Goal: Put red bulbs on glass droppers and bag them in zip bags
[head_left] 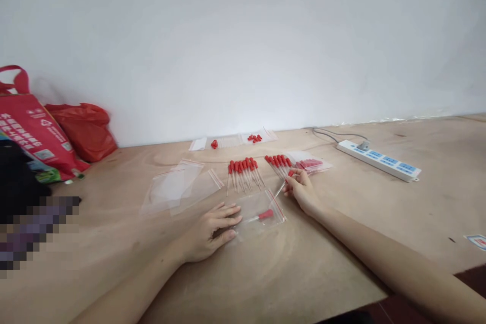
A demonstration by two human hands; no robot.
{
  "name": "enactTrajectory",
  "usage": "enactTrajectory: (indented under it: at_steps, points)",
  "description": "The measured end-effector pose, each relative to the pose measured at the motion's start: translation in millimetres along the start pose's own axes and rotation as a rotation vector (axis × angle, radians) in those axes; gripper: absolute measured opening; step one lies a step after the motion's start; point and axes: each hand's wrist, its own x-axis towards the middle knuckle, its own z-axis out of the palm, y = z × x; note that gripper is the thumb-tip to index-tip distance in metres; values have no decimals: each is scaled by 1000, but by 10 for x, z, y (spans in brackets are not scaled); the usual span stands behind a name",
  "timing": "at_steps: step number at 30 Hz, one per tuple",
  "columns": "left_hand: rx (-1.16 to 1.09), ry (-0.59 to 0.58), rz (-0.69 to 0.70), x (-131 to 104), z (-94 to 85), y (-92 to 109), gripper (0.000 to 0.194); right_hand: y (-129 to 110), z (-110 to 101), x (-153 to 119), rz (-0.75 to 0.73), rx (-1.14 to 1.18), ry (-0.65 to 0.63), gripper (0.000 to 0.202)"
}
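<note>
My left hand [218,225] rests with its fingers spread on the left edge of a clear zip bag [248,205]. Inside that bag lies a dropper with a red rubber bulb [266,214]. To its upper right, my right hand [301,190] pinches another red-bulbed glass dropper [290,173] by the bulb, its glass tube slanting down toward the bag's red-striped opening. Beyond the bag is a row of several droppers [243,166], and a smaller group of droppers [278,161] lies just behind my right hand. A bag of droppers [309,164] sits beside them.
Flat clear zip bags [174,187] overlap at left. By the wall are loose red bulbs [254,138] on a bag and a small red bulb pile [214,144]. A white power strip [379,160] with a cord lies right; red bags [85,129] stand far left.
</note>
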Motion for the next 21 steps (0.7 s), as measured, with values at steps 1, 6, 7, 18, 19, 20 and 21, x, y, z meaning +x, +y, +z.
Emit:
enactTrajectory:
  at_steps: [1, 6, 7, 18, 19, 20, 21]
  points:
    - [4, -5, 0, 0, 0, 2, 36, 1, 29, -31, 20, 38, -18, 32]
    - [16, -26, -7, 9, -13, 8, 34, -4, 68, -176, 76, 122, -197, 34]
    - [18, -24, -6, 10, -15, 7, 33, -15, 57, -195, 76, 89, -251, 34]
    - [17, 16, -44, -6, -44, 86, 50, -52, -1, -179, 100, -310, -681, 36]
    - [23, 16, -40, -3, -42, 84, 49, -44, 5, -181, 65, -329, -713, 35]
    - [27, 13, -34, 0, -40, 80, 48, -35, 9, -183, 6, -346, -744, 34]
    - [29, 6, -27, 4, -38, 74, 46, -29, 11, -183, -67, -362, -771, 32]
